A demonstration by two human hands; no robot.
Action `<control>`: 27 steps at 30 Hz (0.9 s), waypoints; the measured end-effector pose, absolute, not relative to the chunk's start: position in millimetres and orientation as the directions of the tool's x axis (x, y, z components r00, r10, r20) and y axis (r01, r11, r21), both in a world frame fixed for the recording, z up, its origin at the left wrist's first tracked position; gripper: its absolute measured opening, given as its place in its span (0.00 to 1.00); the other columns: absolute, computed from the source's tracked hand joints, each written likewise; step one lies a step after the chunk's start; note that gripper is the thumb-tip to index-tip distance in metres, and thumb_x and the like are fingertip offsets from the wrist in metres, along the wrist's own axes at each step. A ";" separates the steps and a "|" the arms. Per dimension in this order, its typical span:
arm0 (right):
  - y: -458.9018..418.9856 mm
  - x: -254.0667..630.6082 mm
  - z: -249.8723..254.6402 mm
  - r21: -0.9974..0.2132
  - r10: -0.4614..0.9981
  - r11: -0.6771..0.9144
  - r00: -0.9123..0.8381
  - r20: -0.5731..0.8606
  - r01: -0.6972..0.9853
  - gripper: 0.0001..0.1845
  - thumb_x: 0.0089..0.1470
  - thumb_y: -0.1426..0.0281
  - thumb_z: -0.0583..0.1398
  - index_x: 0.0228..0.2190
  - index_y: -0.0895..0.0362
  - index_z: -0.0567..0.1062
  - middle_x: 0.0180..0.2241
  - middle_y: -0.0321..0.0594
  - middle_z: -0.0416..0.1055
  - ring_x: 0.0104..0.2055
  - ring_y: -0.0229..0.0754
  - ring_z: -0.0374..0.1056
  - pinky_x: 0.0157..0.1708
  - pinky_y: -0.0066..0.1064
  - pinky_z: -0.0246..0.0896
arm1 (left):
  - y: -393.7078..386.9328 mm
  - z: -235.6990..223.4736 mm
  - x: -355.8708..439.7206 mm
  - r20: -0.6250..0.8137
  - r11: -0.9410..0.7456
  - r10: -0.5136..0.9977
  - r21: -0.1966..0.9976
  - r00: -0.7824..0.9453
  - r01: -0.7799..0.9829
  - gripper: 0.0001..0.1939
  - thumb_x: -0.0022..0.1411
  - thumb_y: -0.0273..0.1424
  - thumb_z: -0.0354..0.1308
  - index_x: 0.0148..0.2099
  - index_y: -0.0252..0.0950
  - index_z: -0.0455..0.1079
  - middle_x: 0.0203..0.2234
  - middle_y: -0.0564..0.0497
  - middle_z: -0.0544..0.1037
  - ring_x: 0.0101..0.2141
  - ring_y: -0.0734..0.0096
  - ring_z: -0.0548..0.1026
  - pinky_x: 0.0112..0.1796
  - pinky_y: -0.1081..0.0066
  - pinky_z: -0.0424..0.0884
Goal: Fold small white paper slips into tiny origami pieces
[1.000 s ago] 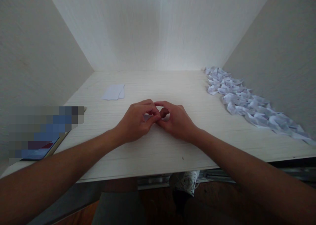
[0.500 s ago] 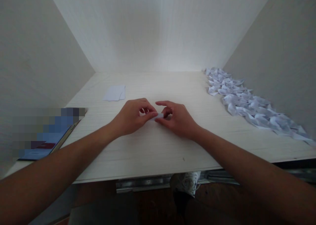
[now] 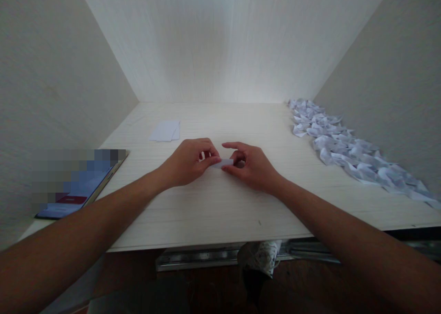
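A small strip of folded white paper [image 3: 225, 162] lies between my two hands, low over the middle of the pale table. My left hand [image 3: 196, 161] pinches its left end between thumb and fingers. From the other side, my right hand [image 3: 251, 165] grips the right end with its thumb and curled fingers, while its index finger is stretched out above the paper. The fingers cover both ends of the strip, so its full shape is hidden. Beyond my left hand lie a few flat white paper squares [image 3: 164, 130], overlapping one another.
Many folded white paper pieces [image 3: 344, 144] are heaped along the right wall. A tablet-like device [image 3: 76, 199] with a partly blurred screen rests at the left edge of the table [image 3: 206, 217]. Walls enclose the back and sides. Below the front edge show a metal rail [image 3: 200, 257] and a shoe [image 3: 263, 257].
The whole view has shifted slightly, moving the scene a little to the right. A bit more of the paper strip shows between my fingers; both hands keep their hold.
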State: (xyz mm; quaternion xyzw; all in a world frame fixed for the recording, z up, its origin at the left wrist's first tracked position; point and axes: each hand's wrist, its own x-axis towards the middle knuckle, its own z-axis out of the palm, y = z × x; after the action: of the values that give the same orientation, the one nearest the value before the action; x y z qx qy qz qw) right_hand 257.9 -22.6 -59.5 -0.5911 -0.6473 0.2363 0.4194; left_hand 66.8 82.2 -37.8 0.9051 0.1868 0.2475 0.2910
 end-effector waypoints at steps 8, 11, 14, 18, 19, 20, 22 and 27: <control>-20.9 260.1 -57.3 -0.797 0.965 0.178 0.054 0.255 0.577 0.31 0.51 0.75 0.70 0.57 0.64 0.76 0.24 0.31 0.72 0.26 0.36 0.66 0.30 0.31 0.63 | 83.9 -31.3 62.3 0.327 -0.767 0.510 0.592 0.796 0.248 0.04 0.64 0.29 0.65 0.35 0.36 0.79 0.29 0.52 0.79 0.28 0.72 0.72 0.30 0.72 0.65; -20.7 260.8 -58.5 -0.804 0.968 0.177 0.047 0.246 0.568 0.31 0.51 0.75 0.70 0.57 0.64 0.76 0.24 0.31 0.71 0.25 0.35 0.64 0.29 0.30 0.62 | 85.2 -31.0 61.6 0.332 -0.796 0.483 0.552 0.811 0.248 0.05 0.65 0.27 0.64 0.34 0.35 0.78 0.29 0.52 0.79 0.29 0.72 0.72 0.31 0.71 0.65; -21.0 261.0 -59.9 -0.809 0.968 0.173 0.053 0.243 0.562 0.31 0.50 0.74 0.70 0.56 0.62 0.76 0.24 0.30 0.71 0.25 0.35 0.64 0.28 0.30 0.61 | 84.0 -30.1 61.8 0.339 -0.827 0.458 0.503 0.822 0.253 0.06 0.65 0.25 0.63 0.33 0.34 0.77 0.29 0.52 0.78 0.29 0.72 0.72 0.33 0.70 0.65; -20.3 262.1 -61.0 -0.825 0.972 0.164 0.056 0.230 0.541 0.31 0.50 0.73 0.70 0.57 0.61 0.76 0.24 0.31 0.72 0.26 0.36 0.66 0.29 0.30 0.62 | 82.6 -28.0 60.5 0.305 -0.809 0.479 0.517 0.823 0.280 0.06 0.65 0.30 0.64 0.35 0.35 0.78 0.30 0.51 0.80 0.30 0.70 0.74 0.33 0.69 0.66; -19.9 262.5 -61.1 -0.830 0.973 0.161 0.056 0.225 0.533 0.31 0.50 0.73 0.70 0.57 0.61 0.76 0.24 0.31 0.72 0.26 0.36 0.66 0.29 0.31 0.62 | 82.7 -27.7 60.1 0.290 -0.795 0.492 0.535 0.821 0.287 0.06 0.65 0.32 0.64 0.36 0.35 0.78 0.31 0.50 0.80 0.30 0.70 0.74 0.32 0.69 0.67; -19.5 262.9 -61.1 -0.836 0.974 0.159 0.057 0.221 0.525 0.31 0.50 0.72 0.70 0.57 0.61 0.75 0.24 0.31 0.72 0.26 0.36 0.66 0.29 0.31 0.62 | 83.1 -27.8 59.8 0.273 -0.778 0.504 0.555 0.819 0.294 0.06 0.64 0.32 0.64 0.36 0.36 0.78 0.31 0.50 0.81 0.30 0.70 0.74 0.32 0.69 0.67; -18.8 263.6 -61.1 -0.847 0.975 0.156 0.059 0.215 0.507 0.32 0.50 0.72 0.70 0.56 0.62 0.75 0.24 0.30 0.72 0.26 0.36 0.66 0.28 0.30 0.61 | 84.2 -28.4 59.6 0.241 -0.742 0.529 0.597 0.814 0.306 0.05 0.63 0.32 0.64 0.36 0.36 0.78 0.30 0.51 0.81 0.29 0.70 0.75 0.31 0.69 0.68; -18.4 265.1 -60.4 -0.889 0.976 0.145 0.085 0.201 0.434 0.33 0.49 0.70 0.71 0.57 0.62 0.75 0.23 0.29 0.70 0.25 0.36 0.65 0.26 0.30 0.59 | 85.1 -31.2 61.6 0.202 -0.625 0.595 0.724 0.778 0.291 0.09 0.60 0.36 0.66 0.34 0.35 0.79 0.25 0.50 0.81 0.25 0.71 0.74 0.28 0.70 0.70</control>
State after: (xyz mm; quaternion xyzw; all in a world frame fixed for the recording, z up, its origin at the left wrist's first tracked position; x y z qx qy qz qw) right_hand 265.1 -18.4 -60.4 -0.5812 -0.6066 0.2994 0.4524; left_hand 61.6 85.1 -31.2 0.8750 0.2530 0.2168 0.3512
